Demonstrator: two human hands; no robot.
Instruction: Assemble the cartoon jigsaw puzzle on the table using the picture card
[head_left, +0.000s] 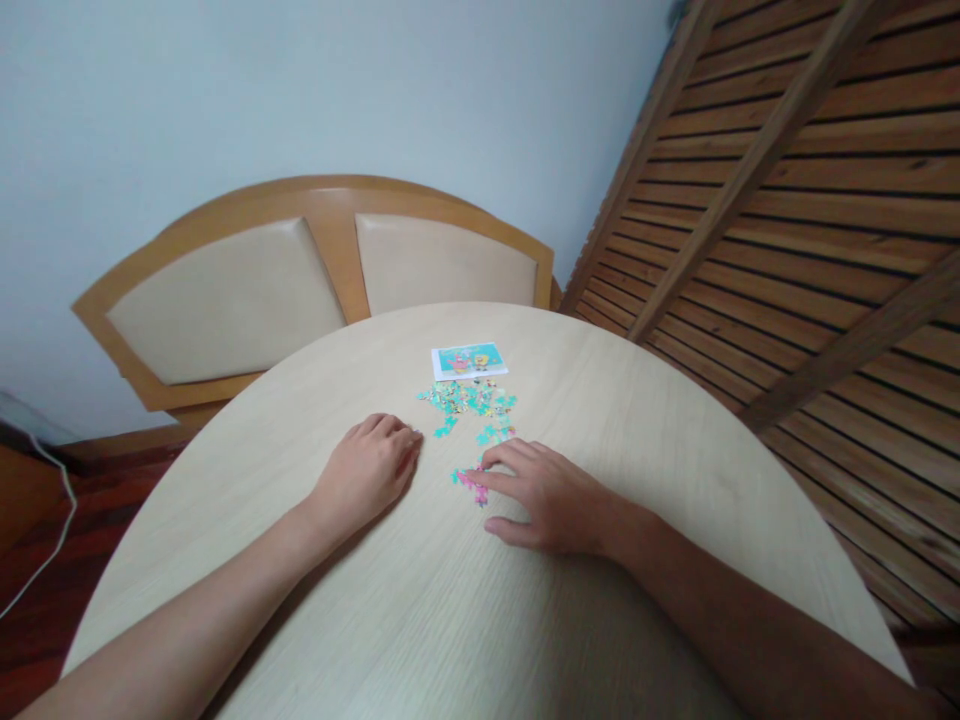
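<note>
My right hand (pixel 551 497) reaches in from the right, thumb and fingers apart. Its index fingertip rests on a small joined cluster of pink and teal jigsaw puzzle pieces (pixel 477 488). To the left, my left hand (pixel 371 462) lies on the table with its fingers curled under; whatever they may hold is hidden. Beyond both hands spreads a loose pile of mostly teal puzzle pieces (pixel 459 398). Two stray teal pieces (pixel 445 427) sit near the left hand, and more pieces (pixel 491 434) lie just past the right fingertips.
A printed picture sheet (pixel 471 361) with pink and yellow cartoon figures lies behind the pile. All this rests on a round pale wooden table (pixel 645 400). A padded wooden headboard (pixel 330 240) stands against the wall behind, and a slatted wooden panel (pixel 795 200) leans at right.
</note>
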